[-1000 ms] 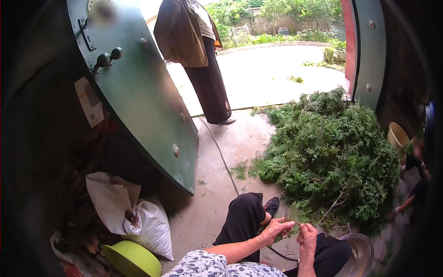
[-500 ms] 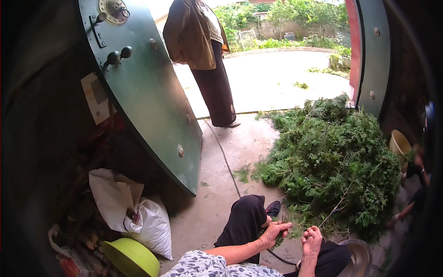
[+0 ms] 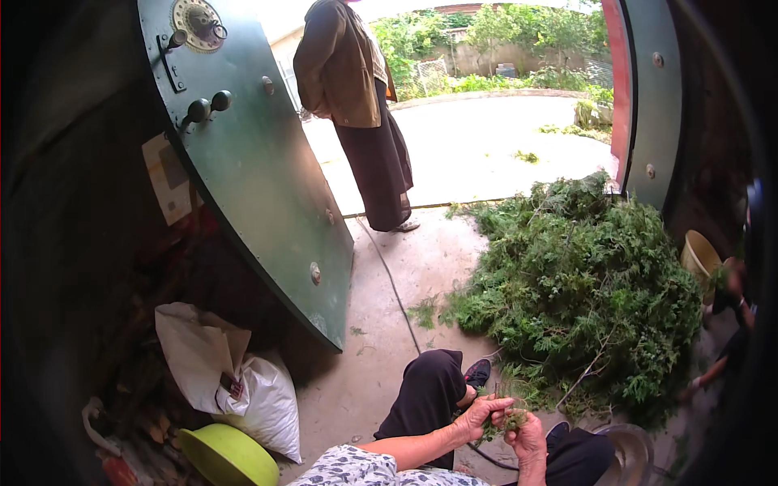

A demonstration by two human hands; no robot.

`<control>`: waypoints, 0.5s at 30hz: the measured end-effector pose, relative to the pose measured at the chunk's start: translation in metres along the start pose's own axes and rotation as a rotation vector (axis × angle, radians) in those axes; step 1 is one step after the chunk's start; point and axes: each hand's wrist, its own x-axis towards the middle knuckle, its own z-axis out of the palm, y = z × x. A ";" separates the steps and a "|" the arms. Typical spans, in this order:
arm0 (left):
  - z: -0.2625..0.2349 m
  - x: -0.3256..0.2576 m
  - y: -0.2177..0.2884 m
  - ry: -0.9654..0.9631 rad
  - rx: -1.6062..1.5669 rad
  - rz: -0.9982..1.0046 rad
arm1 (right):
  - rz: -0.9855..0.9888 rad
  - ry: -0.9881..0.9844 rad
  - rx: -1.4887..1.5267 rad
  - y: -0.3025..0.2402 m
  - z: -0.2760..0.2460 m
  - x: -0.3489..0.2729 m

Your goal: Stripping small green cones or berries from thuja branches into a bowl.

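Over my lap, my left hand (image 3: 473, 419) is closed on a small green conifer sprig, its index finger pointing toward the other hand. Close beside it, my right hand (image 3: 529, 442) pinches a tuft of conifer foliage (image 3: 514, 419). The two hands nearly meet, and the exact contact between the sprigs is too small to make out. A big heap of cut conifer branches (image 3: 583, 300) lies on the floor just ahead and to the right. Beside my right knee stands a metal basin (image 3: 639, 455), partly hidden.
A green metal door (image 3: 267, 194) stands swung inward at left. Below it are a white sack (image 3: 271, 405) and a lime-green basin (image 3: 231, 460). A person (image 3: 344, 73) stands at the doorway. A cable (image 3: 395, 296) crosses the floor. Another person's hand (image 3: 734, 275) shows near a tan bucket (image 3: 698, 256).
My right hand has moved left, from beside a branch stem to right against my left hand, and now shows a green tuft. The standing person has shifted slightly.
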 end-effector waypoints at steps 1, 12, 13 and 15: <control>0.000 0.002 0.001 0.006 0.019 0.024 | -0.002 -0.012 -0.014 -0.001 0.003 -0.001; 0.009 -0.013 -0.013 0.136 0.748 -0.029 | -0.641 0.253 -0.709 -0.005 0.006 -0.019; 0.012 -0.015 -0.011 0.133 0.747 -0.043 | -0.632 0.265 -0.707 -0.005 0.006 -0.021; 0.021 -0.017 -0.013 0.106 0.861 -0.116 | -0.722 0.294 -0.957 -0.005 0.001 -0.029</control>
